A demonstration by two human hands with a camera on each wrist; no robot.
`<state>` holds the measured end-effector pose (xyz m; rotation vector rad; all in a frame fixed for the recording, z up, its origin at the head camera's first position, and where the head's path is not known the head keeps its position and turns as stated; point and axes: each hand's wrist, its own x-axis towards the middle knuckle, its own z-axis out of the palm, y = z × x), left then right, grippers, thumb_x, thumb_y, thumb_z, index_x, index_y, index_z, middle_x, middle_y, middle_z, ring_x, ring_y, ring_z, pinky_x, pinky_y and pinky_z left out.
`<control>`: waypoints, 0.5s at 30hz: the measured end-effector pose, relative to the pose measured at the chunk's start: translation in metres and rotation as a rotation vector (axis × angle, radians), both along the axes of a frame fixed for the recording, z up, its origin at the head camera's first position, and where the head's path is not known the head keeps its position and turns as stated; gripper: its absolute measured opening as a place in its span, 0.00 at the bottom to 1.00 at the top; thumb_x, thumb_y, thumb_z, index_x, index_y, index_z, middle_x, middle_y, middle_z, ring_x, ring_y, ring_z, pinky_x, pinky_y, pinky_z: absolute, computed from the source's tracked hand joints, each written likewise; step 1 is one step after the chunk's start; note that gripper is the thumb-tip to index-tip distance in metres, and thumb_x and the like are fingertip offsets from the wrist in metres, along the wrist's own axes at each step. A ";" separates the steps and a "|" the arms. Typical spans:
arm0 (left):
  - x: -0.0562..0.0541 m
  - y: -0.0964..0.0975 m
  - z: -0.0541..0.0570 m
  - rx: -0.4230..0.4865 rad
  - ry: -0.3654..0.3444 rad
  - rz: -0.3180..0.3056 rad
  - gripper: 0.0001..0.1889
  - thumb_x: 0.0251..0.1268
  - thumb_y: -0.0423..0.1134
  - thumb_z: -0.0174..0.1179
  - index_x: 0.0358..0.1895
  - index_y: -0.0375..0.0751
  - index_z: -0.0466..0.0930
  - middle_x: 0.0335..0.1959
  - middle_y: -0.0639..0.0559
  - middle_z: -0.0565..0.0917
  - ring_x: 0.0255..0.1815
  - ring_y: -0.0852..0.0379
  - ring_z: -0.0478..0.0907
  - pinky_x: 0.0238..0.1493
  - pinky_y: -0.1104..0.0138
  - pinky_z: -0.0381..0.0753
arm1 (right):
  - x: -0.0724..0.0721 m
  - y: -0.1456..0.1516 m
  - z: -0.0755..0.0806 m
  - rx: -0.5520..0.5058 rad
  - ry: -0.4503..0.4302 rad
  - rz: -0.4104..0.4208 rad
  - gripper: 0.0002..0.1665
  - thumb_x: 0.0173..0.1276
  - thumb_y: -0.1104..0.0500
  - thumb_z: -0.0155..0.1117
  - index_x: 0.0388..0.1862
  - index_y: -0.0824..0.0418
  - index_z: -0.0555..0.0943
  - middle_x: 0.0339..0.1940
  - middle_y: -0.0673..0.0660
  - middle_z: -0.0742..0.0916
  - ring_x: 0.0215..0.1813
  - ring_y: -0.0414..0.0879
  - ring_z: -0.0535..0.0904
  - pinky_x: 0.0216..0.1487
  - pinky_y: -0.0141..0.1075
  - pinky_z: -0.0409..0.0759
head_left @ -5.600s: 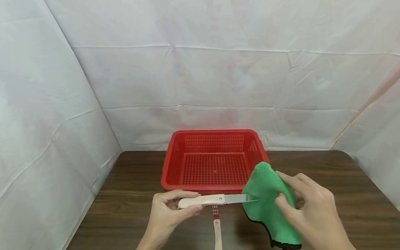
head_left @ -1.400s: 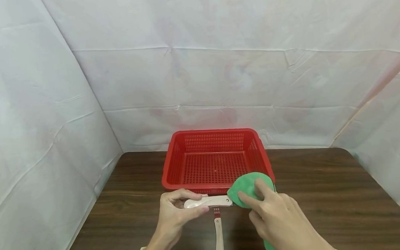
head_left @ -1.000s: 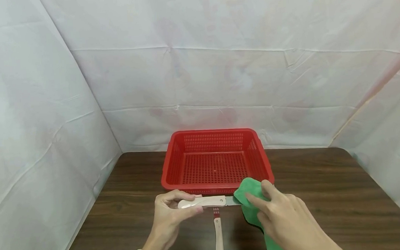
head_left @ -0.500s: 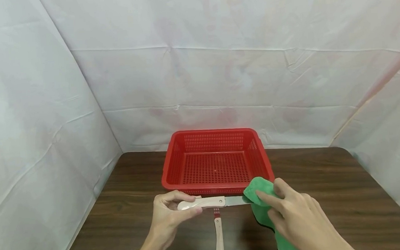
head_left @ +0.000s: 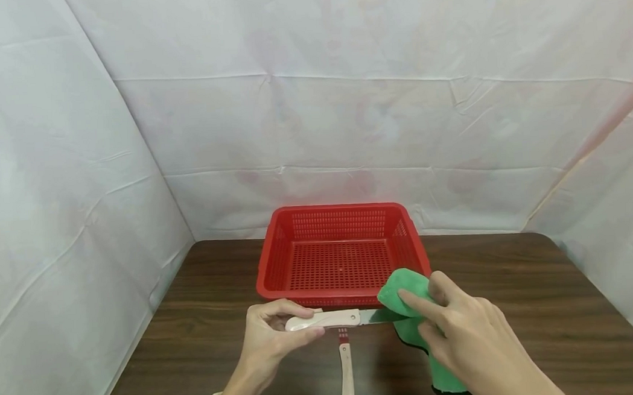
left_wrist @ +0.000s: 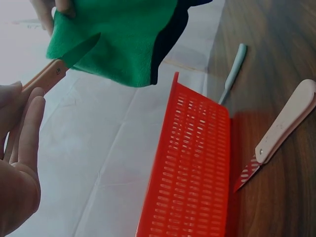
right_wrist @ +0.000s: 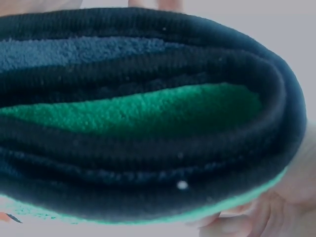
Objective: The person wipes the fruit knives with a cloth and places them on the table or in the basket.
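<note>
The left hand (head_left: 268, 340) pinches a knife (head_left: 352, 317) with a pale handle (head_left: 335, 318) and pointed blade (head_left: 375, 316), near the red basket (head_left: 322, 294). The right hand (head_left: 469, 333) grips a fuzzy green cloth (head_left: 403, 281) by the blade.

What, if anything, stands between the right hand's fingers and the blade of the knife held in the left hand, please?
The green cloth: the fingers of the right hand hold it, and it lies between them and the knife blade. Nothing else visible is in the way; the red basket sits farther back.
</note>
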<state>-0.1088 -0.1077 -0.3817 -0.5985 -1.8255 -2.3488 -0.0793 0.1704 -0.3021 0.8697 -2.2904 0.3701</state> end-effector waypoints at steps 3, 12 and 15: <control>-0.001 0.002 0.000 -0.004 0.004 0.002 0.13 0.40 0.21 0.71 0.32 0.19 0.79 0.29 0.42 0.85 0.26 0.59 0.81 0.25 0.68 0.82 | 0.000 -0.006 0.001 0.014 0.001 0.008 0.27 0.41 0.68 0.61 0.44 0.54 0.86 0.30 0.47 0.67 0.18 0.29 0.47 0.17 0.19 0.49; 0.000 0.008 0.003 -0.003 0.005 0.012 0.13 0.39 0.21 0.72 0.31 0.19 0.80 0.29 0.41 0.86 0.26 0.59 0.80 0.24 0.68 0.81 | 0.001 -0.023 -0.006 0.052 0.022 0.045 0.19 0.57 0.64 0.48 0.41 0.51 0.84 0.31 0.50 0.69 0.18 0.31 0.47 0.15 0.19 0.47; 0.000 0.009 0.004 0.011 0.007 0.013 0.13 0.38 0.21 0.72 0.31 0.19 0.80 0.29 0.42 0.85 0.26 0.59 0.81 0.24 0.68 0.82 | 0.003 -0.027 -0.007 0.086 0.001 0.018 0.19 0.52 0.67 0.54 0.39 0.50 0.83 0.29 0.49 0.68 0.17 0.32 0.49 0.14 0.19 0.49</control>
